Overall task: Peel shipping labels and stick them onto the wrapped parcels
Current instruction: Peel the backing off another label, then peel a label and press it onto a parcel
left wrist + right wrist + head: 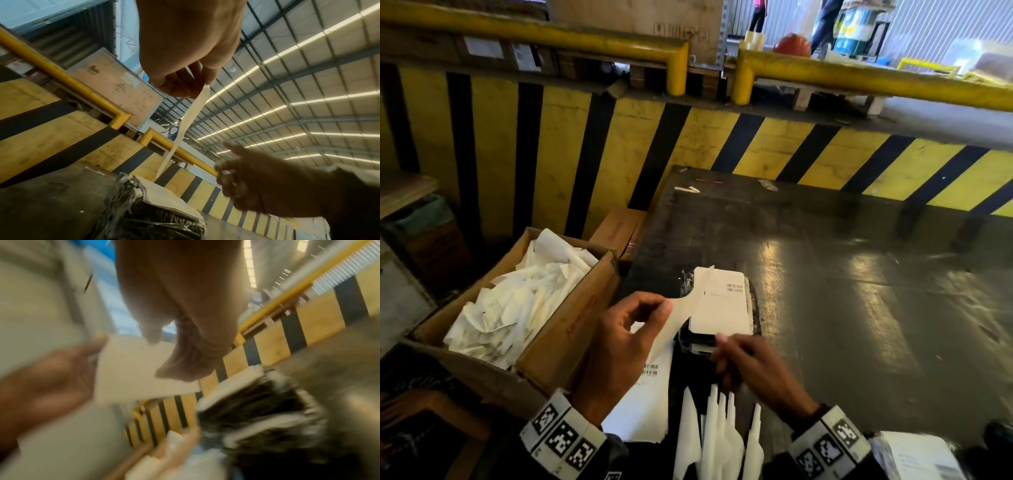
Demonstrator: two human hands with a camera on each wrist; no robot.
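Setting: a dark worktable (825,274) at a loading dock, backed at 12 o'clock by a yellow-and-black striped wall (619,154) topped with two yellow rails (551,37).

Parcel: one parcel (755,308) wrapped in black film lies near the table's left edge; a second wrapped parcel (914,455) shows partly at 4 o'clock, blurred.

Label: one white shipping label (719,301) with a barcode lies flat on top of the first parcel.

Left hand: the left hand (616,346), at 9 o'clock of the parcel, pinches one white backing strip (674,325) between thumb and fingertips; the strip hangs from the hand toward the parcel's near-left corner, clearest in the left wrist view.

Right hand: the right hand (753,366) sits at 6 o'clock of the parcel, fingers pointing at the label's near edge; motion blur hides whether it grips anything or is slack, so its state cannot be told.

Label sheets: a small pile of white label sheets (643,401) lies under the left wrist, one barcode visible.

Strips: about five white strips (715,438) fan out at 6 o'clock between the two wrists.

Boxes: one open cardboard box (571,318) at 9 o'clock is heaped with peeled white backing paper (517,298); a second cardboard box (619,229) stands behind it at 11 o'clock.

Wristbands: two, one patterned band (561,438) on each wrist.
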